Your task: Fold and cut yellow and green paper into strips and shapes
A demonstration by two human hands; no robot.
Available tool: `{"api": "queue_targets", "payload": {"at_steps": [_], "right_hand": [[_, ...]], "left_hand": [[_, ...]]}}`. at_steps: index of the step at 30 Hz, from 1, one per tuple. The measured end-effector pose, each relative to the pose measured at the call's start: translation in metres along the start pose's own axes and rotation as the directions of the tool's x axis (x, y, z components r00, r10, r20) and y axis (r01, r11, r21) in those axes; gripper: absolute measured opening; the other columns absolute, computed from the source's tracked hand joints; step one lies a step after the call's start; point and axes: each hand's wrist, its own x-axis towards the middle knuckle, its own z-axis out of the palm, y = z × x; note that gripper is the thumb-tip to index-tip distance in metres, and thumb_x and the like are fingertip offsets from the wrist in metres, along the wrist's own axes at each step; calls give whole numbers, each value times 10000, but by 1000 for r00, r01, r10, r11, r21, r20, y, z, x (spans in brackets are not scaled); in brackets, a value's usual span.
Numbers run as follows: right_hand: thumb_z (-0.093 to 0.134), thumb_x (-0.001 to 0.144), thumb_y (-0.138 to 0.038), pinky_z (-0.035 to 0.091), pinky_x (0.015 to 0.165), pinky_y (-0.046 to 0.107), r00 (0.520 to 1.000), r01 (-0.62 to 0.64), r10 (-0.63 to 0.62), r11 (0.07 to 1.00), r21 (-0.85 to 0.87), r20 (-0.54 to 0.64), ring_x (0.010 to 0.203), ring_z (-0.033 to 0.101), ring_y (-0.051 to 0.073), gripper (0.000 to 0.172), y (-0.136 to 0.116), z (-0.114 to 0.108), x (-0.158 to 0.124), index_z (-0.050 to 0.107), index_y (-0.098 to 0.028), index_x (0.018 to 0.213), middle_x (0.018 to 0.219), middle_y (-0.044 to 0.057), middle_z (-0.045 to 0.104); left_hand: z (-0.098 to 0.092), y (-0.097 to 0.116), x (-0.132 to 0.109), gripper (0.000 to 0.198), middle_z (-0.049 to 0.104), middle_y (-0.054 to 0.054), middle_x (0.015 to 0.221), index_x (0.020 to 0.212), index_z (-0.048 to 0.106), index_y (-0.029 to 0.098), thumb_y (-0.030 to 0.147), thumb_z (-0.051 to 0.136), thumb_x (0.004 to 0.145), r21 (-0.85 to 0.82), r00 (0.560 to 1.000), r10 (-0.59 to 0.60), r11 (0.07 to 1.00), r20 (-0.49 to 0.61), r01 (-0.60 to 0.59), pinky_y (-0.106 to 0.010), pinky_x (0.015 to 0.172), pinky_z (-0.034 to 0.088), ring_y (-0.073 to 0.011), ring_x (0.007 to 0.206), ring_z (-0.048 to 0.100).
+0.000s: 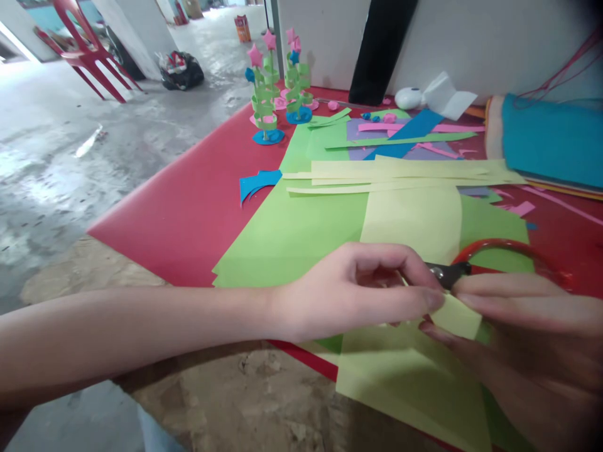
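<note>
1. My left hand (362,292) is closed, pinching the yellow paper (459,317) over the near edge of the red table (188,213).
2. My right hand (527,339) grasps the red scissors (499,248), touching that paper.

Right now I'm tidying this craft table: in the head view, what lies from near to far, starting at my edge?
Nearest, the pale yellow sheet → left hand → long pale strips → paper trees → orange container on the floor beyond.
</note>
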Motion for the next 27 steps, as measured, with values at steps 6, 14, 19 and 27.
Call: {"api": "queue_targets", "payload": {"at_steps": [6,14,19,27], "right_hand": [[678,595,-37,562,499,202,995,25,-22,999,-25,101,777,605,143,494,6,-4,3,594,-294,1008,954,-14,605],[652,657,-88,536,516,207,987,-150,153,987,-61,56,735,572,134,378,-9,-2,0,580,-294,966,898,3,558],[647,662,-82,517,563,187,994,-88,90,996,-24,56,809,544,129,384,-8,0,2,564,-275,983,882,2,553],[614,695,-77,502,603,166,990,-96,98,995,-27,106,805,537,108,367,-9,2,4,550,-260,1007,894,-8,546]], "left_hand": [[-1,-1,0,116,496,10,682,670,538,141,199,627,717,-13,1000,9,1000,-9,-9,-211,572,374,-68,605,443],[-2,-1,0,82,507,10,672,699,550,132,169,615,731,-35,1000,-6,999,0,6,-201,560,373,-60,590,442],[-1,2,-1,75,526,10,680,711,564,114,165,612,738,-62,1000,-14,998,-7,14,-183,559,386,-48,585,453],[0,3,-1,104,538,6,676,700,587,114,205,630,726,-33,998,-25,999,-53,23,-186,549,383,-52,585,464]]}}
